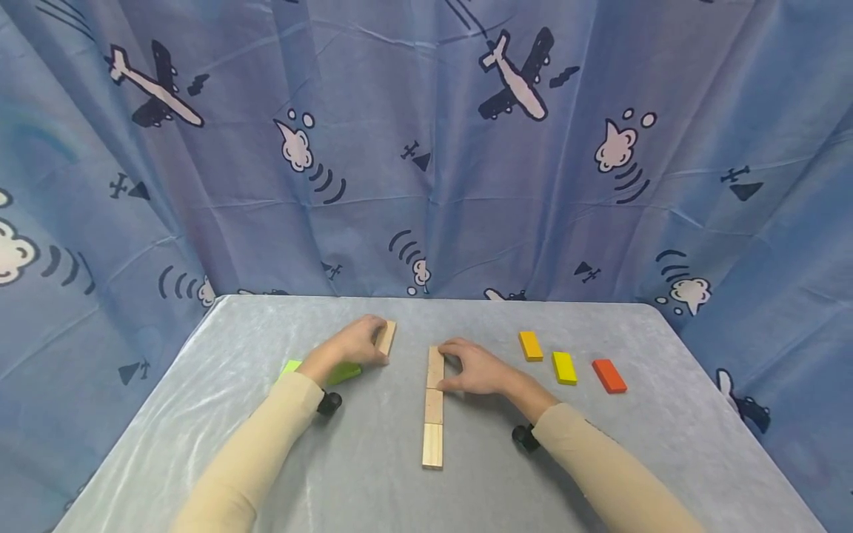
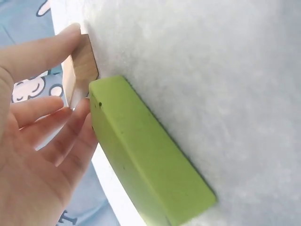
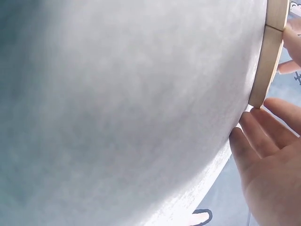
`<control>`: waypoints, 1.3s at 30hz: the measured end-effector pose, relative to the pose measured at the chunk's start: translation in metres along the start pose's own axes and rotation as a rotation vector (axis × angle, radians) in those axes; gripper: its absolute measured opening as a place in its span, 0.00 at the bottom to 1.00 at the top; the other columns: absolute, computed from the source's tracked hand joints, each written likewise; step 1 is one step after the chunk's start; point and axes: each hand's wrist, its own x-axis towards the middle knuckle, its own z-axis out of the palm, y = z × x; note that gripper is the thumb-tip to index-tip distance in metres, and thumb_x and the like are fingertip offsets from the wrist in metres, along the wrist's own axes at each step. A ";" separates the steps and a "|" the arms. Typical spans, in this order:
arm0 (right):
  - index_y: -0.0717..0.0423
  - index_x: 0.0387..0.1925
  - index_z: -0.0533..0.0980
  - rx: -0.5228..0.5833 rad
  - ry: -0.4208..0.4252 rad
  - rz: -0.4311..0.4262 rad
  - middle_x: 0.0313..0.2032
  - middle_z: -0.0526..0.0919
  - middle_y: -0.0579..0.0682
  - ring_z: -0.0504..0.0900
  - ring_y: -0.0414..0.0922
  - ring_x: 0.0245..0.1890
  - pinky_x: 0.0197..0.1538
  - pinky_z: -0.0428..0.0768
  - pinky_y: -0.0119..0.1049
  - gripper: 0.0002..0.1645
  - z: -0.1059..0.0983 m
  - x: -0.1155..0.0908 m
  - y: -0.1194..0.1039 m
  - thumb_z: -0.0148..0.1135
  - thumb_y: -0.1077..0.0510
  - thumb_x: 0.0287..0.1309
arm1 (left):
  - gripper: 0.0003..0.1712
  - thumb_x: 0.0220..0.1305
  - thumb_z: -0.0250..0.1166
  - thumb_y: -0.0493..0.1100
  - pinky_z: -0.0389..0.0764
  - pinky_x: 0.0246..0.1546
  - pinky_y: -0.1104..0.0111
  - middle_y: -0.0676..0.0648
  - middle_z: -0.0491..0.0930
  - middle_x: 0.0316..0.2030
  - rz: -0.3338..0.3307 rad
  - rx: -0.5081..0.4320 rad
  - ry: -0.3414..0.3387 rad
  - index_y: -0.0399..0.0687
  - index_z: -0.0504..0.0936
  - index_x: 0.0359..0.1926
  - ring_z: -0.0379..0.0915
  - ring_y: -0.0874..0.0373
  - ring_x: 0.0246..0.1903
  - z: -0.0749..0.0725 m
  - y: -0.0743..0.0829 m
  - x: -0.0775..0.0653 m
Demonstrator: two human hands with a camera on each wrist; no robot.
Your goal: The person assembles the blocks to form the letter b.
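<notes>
Both hands are down on the grey table (image 1: pixel 233 444) right now. The left hand (image 1: pixel 353 346) has its fingers (image 2: pixel 44 52) curled round a plain wooden block (image 1: pixel 386 338), thumb on one side and the rest on the other, so it's pinched between them; the block sits on the table toward the far middle. Just beside that hand, partly tucked under the wrist, is a green block (image 2: pixel 146 160) lying flat, and from the left wrist view its end nearly touches the wooden one. The right hand (image 1: pixel 476 368) is at the top end of a row of wooden blocks (image 1: pixel 433 407), three laid end to end in a straight line running toward the person. Its fingers (image 3: pixel 256 134) look only loosely bent, tips resting against the far block's end and side, and I can't tell if they actually squeeze it or just touch. Off to the right, well apart from the hands, three coloured blocks lie flat in a slanted line: an orange block (image 1: pixel 530 346), a yellow block (image 1: pixel 564 368) and a red block (image 1: pixel 609 376). Behind it all hangs a blue airplane-print curtain (image 1: pixel 426 148).
</notes>
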 end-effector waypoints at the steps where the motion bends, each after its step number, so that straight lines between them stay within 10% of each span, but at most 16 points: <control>1: 0.62 0.68 0.71 0.004 0.000 0.000 0.69 0.71 0.58 0.68 0.55 0.70 0.71 0.66 0.51 0.45 0.000 0.000 0.000 0.74 0.45 0.55 | 0.46 0.53 0.79 0.42 0.66 0.69 0.52 0.35 0.69 0.67 -0.001 -0.003 -0.005 0.32 0.68 0.69 0.67 0.42 0.66 -0.001 0.000 0.001; 39: 0.61 0.70 0.69 0.011 -0.001 0.008 0.70 0.69 0.57 0.66 0.54 0.72 0.73 0.63 0.49 0.44 0.001 -0.004 -0.004 0.72 0.46 0.57 | 0.53 0.48 0.81 0.47 0.66 0.69 0.53 0.34 0.69 0.66 -0.020 -0.039 0.012 0.29 0.67 0.70 0.68 0.42 0.64 0.006 0.003 0.014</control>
